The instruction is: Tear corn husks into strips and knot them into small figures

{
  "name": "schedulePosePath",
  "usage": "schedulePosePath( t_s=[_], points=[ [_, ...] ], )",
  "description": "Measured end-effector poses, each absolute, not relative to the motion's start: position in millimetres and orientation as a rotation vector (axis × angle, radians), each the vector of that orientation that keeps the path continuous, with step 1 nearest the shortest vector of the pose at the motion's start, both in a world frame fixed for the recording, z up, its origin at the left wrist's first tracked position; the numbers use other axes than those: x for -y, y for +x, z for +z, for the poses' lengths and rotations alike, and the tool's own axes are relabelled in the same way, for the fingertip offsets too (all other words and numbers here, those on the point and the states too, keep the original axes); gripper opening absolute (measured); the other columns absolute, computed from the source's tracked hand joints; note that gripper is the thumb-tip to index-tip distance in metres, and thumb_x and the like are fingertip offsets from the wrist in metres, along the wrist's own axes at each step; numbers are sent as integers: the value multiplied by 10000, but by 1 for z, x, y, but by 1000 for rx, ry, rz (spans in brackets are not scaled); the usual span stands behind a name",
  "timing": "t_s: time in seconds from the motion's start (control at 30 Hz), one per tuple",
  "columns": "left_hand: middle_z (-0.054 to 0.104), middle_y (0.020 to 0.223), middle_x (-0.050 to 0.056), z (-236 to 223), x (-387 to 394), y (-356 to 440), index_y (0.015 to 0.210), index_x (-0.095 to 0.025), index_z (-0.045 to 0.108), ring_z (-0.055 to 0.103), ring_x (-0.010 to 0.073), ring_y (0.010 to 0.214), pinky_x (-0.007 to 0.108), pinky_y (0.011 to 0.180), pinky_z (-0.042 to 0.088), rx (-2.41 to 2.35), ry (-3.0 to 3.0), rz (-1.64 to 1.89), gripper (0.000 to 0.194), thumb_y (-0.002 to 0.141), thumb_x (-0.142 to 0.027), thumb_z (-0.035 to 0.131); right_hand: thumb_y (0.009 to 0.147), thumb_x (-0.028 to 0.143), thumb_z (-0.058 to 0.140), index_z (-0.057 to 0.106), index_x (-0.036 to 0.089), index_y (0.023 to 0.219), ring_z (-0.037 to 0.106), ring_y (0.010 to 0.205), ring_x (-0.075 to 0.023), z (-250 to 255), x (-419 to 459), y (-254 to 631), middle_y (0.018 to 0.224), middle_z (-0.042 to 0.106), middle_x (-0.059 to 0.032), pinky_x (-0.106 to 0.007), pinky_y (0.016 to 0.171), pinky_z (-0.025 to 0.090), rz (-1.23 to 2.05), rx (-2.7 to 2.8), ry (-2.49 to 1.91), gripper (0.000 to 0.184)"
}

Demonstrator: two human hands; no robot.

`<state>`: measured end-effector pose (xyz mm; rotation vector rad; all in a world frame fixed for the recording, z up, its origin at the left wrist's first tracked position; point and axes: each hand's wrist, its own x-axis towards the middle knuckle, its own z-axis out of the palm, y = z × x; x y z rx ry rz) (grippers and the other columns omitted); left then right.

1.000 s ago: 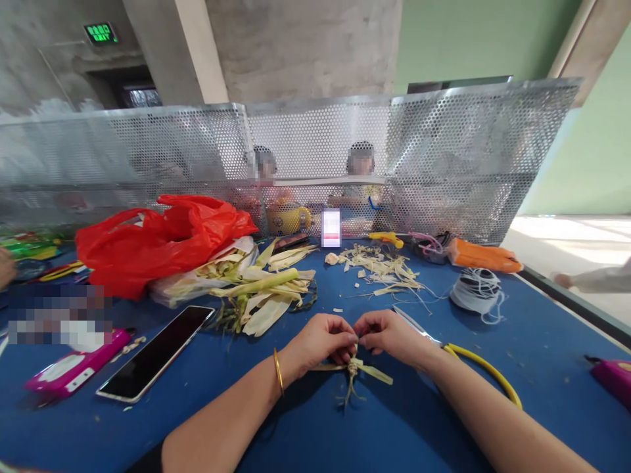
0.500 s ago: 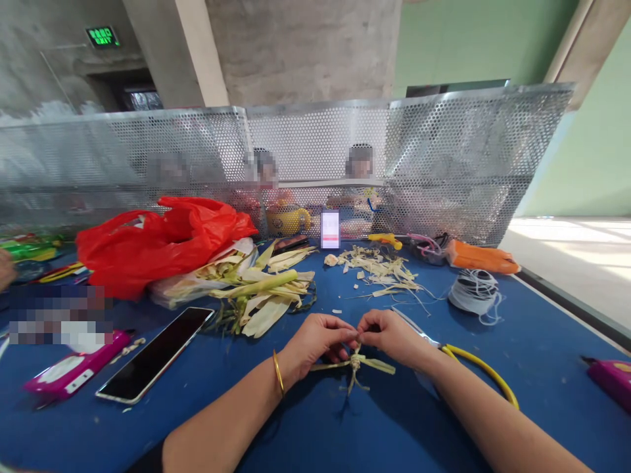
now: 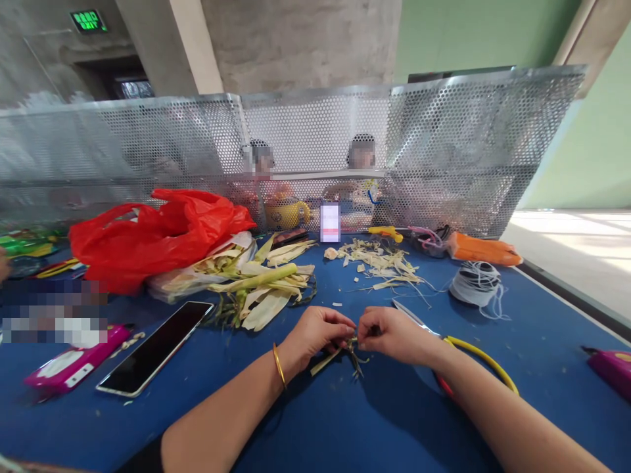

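Between my two hands is a small tied figure of corn husk strips (image 3: 351, 358), its frayed ends pointing down toward the table. My left hand (image 3: 323, 334) is closed, thumb and fingers pinching the husk piece, and a gold bangle circles that wrist. Close against it, my right hand (image 3: 389, 334) is closed with its fingertips at the top right of the piece; what exactly they pinch is hidden. Scissors (image 3: 476, 348) with yellow and red handles lie partly under my right forearm. Beyond my left hand lies a pile of corn husks (image 3: 269, 289).
A red plastic bag (image 3: 162, 240), a phone (image 3: 158, 348) and a magenta glue gun (image 3: 79, 361) lie to the left. Husk scraps (image 3: 382, 259), a spool of white string (image 3: 476, 286) and an orange packet (image 3: 483, 248) are farther back. A perforated metal screen (image 3: 315, 125) stands behind; people sit beyond it.
The husk figure has turned and its right-hand strip no longer shows past my hand. My right hand's fingers have curled in more. The view has tilted slightly down.
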<state>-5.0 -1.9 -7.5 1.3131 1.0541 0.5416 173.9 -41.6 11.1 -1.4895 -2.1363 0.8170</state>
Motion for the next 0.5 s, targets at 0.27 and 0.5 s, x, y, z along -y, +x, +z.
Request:
schedulePosePath(
  t_s=[0.27,0.5],
  points=[
    [644,599,-7,-7,-1,-9,730,-144,657,552,95,525,188,456,361,-921,1464,506,211,593,-285,736,819,158,468,586,182,1015,607,739,-131,2,36,167,866,671,-22,-250,695,467,842,1817,-1424,230],
    [648,608,-5,-11,-7,-11,700,-144,656,565,113,554,208,494,386,-880,1546,494,191,569,-260,732,767,106,462,627,184,847,607,772,-151,-13,36,160,808,690,-11,-242,688,438,833,1973,-1348,199]
  ],
)
